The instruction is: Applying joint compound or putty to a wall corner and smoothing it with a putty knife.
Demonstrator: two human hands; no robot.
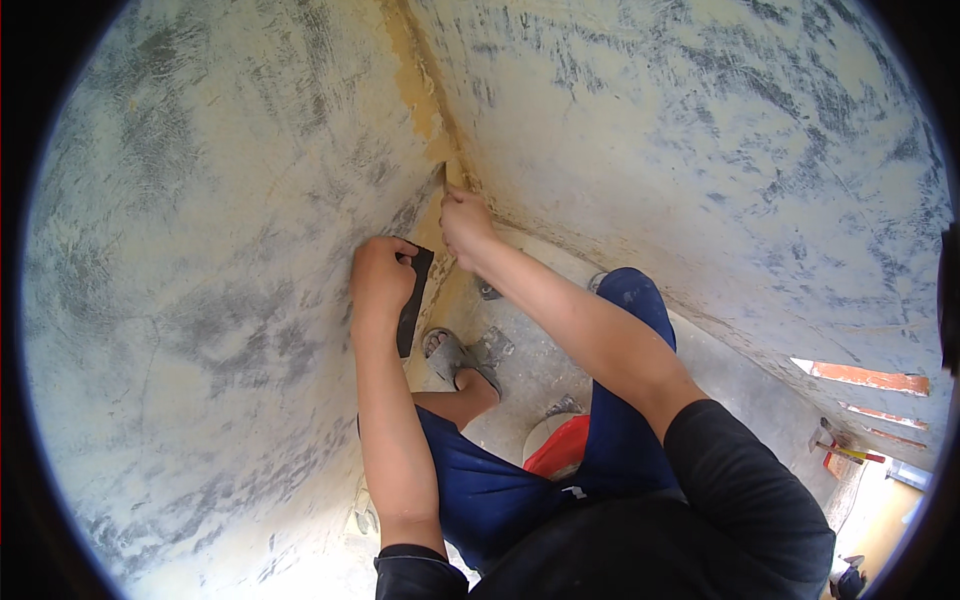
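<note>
My left hand (382, 280) is closed around a flat black tool (415, 320) with straight edges, held beside the left wall (220, 330). What kind of tool it is does not show fully. Further up, my right hand (466, 225) grips a small scraper; only its thin dark blade (443, 176) shows above the fingers, touching or nearly touching the inside corner (440, 120). The scraper's handle is hidden in my fist. Along that corner runs a yellowish-tan strip with ragged edges, between two walls patchy with white and grey.
The grey floor (545, 365) narrows between the walls under my bent knees and sandalled foot (460, 358). A red and white round object (560, 445) is between my legs. The right wall (740, 170) has slots showing orange brick (870, 377). Red and yellow tools (845, 452) lie at lower right.
</note>
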